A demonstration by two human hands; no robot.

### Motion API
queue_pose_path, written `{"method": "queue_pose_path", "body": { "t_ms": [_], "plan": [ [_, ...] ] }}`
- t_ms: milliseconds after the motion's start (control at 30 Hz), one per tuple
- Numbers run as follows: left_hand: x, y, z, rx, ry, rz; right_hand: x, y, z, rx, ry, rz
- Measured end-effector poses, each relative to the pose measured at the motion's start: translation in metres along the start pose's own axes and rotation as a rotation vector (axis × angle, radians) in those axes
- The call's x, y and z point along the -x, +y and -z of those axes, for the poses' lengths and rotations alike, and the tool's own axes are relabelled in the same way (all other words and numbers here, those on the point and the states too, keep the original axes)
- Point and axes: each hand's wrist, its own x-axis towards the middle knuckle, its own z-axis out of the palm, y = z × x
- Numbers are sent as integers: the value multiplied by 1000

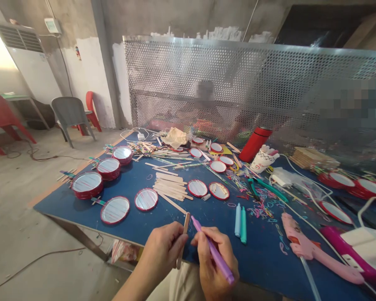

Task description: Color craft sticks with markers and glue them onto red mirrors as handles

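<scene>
- Two bare hands show in the head view, both at the near edge of a blue tabletop (134, 225).
- Left hand (166, 244): thumb and curled fingers pinch a flat, pale wooden craft stick (186, 223), which is tilted nearly upright, its top jutting above the grip and its lower end showing below.
- Right hand (216, 255): closed in a writing grip around a slim purple plastic marker (217, 259), its narrow end aimed up and left, toward the stick.
- What could go wrong: the held stick is narrow and pinched in mid-air, so a push from the marker might twist it in the fingers or let the tip slide off onto the left thumb. Whether the tip is capped is too small to tell.
- A loose wooden stick (172, 202) on the tabletop ends close to the held one; a low sweep of the left hand might knock it askew.
- Where things lie: the held stick is inside the left hand's pinch, between the two hands; the marker's tip is just beside the stick's top, seemingly apart from it.
- Beyond the left hand lies a pile of pale wooden sticks (172, 184); to the right of the right hand, a light-blue marker (237, 220) and a teal marker (243, 225) lie side by side.
</scene>
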Motion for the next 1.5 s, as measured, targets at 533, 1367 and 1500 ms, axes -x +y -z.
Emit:
{"method": "queue_pose_path", "body": {
  "t_ms": [533,1367,1500],
  "plan": [
    [1,-1,0,1,-13,2,0,1,0,-41,-16,7],
    [1,1,0,12,-3,11,1,1,0,-74,2,5],
    [1,1,0,13,-2,-4,0,1,-2,-141,7,-7]
  ]
}}
